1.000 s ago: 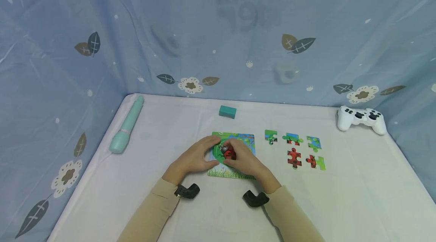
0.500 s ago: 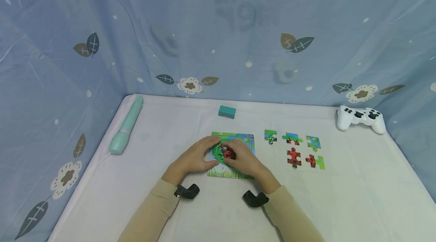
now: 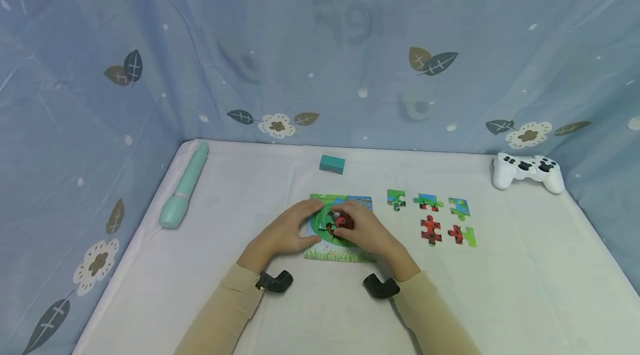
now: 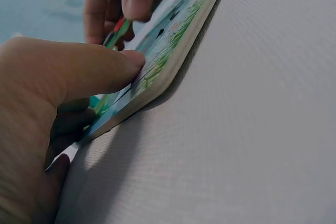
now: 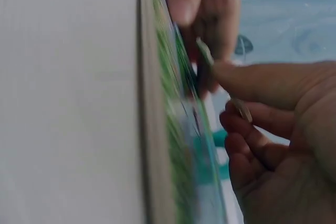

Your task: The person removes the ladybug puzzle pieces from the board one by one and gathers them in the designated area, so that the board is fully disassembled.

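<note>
A jigsaw puzzle board (image 3: pixel 337 256) with a grass strip along its front edge lies in the middle of the table. My left hand (image 3: pixel 282 230) rests at its left side, thumb and fingers spread apart; in the left wrist view the thumb (image 4: pixel 113 66) touches the board's surface. With thumb and fingertips, my right hand (image 3: pixel 367 230) pinches a red-and-black puzzle piece (image 3: pixel 344 222) over the board. The right wrist view shows this piece (image 5: pixel 205 52) edge-on, tilted and partly hidden by the thumb. A green area with a faint piece outline shows between both hands.
Several loose puzzle pieces, including a red one (image 3: pixel 431 230) and a green-and-blue one (image 3: pixel 459 208), lie to the right. A teal block (image 3: pixel 332 164) is behind the board. A mint-coloured wand (image 3: pixel 184 185) lies far left, a white game controller (image 3: pixel 527 170) far right.
My right hand has shifted slightly to the right with the puzzle piece, uncovering more of the board between the hands. The left hand has stayed in place.
</note>
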A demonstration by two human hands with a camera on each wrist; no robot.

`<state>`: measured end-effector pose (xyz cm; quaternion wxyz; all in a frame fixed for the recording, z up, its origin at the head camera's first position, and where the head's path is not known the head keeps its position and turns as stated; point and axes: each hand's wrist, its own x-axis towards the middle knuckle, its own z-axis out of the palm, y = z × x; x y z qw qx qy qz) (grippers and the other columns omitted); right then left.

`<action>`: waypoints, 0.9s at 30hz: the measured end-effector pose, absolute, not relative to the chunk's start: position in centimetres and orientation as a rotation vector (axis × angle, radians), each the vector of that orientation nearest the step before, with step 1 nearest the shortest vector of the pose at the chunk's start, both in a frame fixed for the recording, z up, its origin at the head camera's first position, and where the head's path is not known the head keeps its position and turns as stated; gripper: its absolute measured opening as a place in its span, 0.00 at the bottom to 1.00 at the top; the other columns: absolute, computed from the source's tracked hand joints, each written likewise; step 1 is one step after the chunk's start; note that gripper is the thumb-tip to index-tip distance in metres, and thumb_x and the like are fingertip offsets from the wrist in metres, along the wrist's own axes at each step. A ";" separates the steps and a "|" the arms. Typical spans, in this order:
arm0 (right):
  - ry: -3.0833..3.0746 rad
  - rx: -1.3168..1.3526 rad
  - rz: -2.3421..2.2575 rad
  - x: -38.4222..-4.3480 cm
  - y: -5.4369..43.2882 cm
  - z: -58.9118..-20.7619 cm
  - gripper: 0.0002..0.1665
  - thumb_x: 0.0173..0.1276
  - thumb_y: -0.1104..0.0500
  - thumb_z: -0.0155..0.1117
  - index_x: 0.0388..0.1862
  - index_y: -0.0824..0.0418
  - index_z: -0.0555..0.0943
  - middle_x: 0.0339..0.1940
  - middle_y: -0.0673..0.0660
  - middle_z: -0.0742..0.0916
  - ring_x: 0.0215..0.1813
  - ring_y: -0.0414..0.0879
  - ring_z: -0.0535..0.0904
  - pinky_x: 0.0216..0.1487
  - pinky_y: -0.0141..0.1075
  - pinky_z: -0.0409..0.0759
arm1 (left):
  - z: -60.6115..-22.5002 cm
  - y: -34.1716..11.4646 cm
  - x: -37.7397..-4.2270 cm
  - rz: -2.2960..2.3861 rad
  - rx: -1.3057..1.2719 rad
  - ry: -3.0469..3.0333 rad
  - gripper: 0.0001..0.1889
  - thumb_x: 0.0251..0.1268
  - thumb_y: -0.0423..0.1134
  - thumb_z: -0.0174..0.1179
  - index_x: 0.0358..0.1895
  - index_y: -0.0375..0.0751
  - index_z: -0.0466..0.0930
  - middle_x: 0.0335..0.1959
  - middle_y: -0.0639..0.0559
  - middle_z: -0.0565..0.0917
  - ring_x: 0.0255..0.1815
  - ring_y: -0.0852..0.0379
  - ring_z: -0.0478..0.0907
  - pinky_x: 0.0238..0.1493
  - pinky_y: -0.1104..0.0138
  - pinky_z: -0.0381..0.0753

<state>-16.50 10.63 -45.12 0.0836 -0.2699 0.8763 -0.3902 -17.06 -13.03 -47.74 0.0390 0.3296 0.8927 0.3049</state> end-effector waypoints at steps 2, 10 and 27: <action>2.609 -0.785 -1.169 -16.6 11.4 -44.8 0.28 0.63 0.60 0.67 0.62 0.63 0.74 0.57 0.59 0.79 0.56 0.53 0.74 0.53 0.48 0.79 | -47.8 -13.0 -17.1 0.943 1.001 2.728 0.39 0.58 0.53 0.62 0.70 0.38 0.63 0.70 0.45 0.67 0.72 0.47 0.60 0.71 0.52 0.62; 2.644 -0.641 -1.118 -16.3 16.0 -44.2 0.29 0.63 0.58 0.66 0.63 0.62 0.74 0.53 0.56 0.79 0.54 0.52 0.74 0.52 0.50 0.77 | -47.8 -13.0 -17.1 0.904 0.985 2.749 0.38 0.56 0.54 0.62 0.68 0.37 0.65 0.70 0.46 0.67 0.73 0.48 0.60 0.72 0.54 0.62; 2.741 -0.614 -1.026 -14.9 23.2 -44.7 0.27 0.59 0.64 0.68 0.58 0.66 0.76 0.48 0.57 0.81 0.42 0.44 0.71 0.38 0.34 0.75 | -47.4 -12.9 -16.9 0.889 0.959 2.750 0.37 0.56 0.52 0.63 0.66 0.36 0.69 0.70 0.46 0.66 0.73 0.48 0.60 0.71 0.53 0.63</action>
